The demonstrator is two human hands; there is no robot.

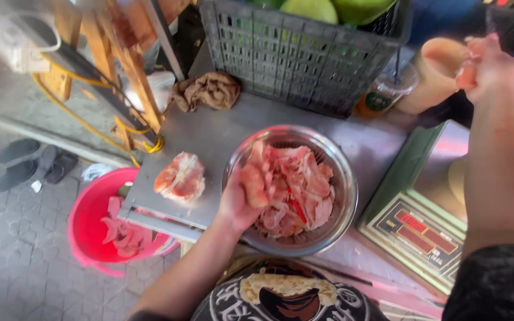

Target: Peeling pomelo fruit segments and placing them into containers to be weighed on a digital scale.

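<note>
My left hand (242, 196) is closed on a pink pomelo segment (253, 184) at the near left rim of a steel bowl (345, 202) that is heaped with peeled pink pomelo flesh (298, 190). My right hand (488, 66) is raised at the upper right, pinching a small piece of pink pomelo (466, 74). A half-peeled pomelo chunk (181, 177) lies on the metal table (221, 134) left of the bowl.
A grey plastic crate (292, 56) with green pomelos (312, 9) stands behind the bowl. A brown rag (208, 90) lies at the table's far left. A green digital scale (423, 220) sits right. A red bucket (90, 220) with pink peel stands on the floor.
</note>
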